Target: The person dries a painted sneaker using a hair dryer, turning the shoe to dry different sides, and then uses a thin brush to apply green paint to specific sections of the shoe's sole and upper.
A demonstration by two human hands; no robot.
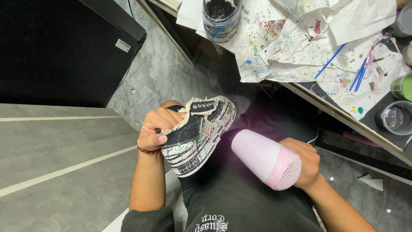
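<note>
My left hand [155, 129] grips a black canvas sneaker [198, 135] by its frayed collar, holding it tilted over my lap. Paint splatter covers its side and white sole. My right hand [305, 162] holds a pink-and-white hair dryer [265, 159], its nozzle aimed toward the sneaker's sole from the right, a short gap apart. A red bead bracelet [149, 151] circles my left wrist.
A second paint-splattered sneaker [221, 18] stands on paint-spotted paper [296, 47] on the table at top. Blue brushes [359, 75] and paint cups [397, 117] lie at right. A black cabinet [60, 47] stands at left on the grey floor [56, 172].
</note>
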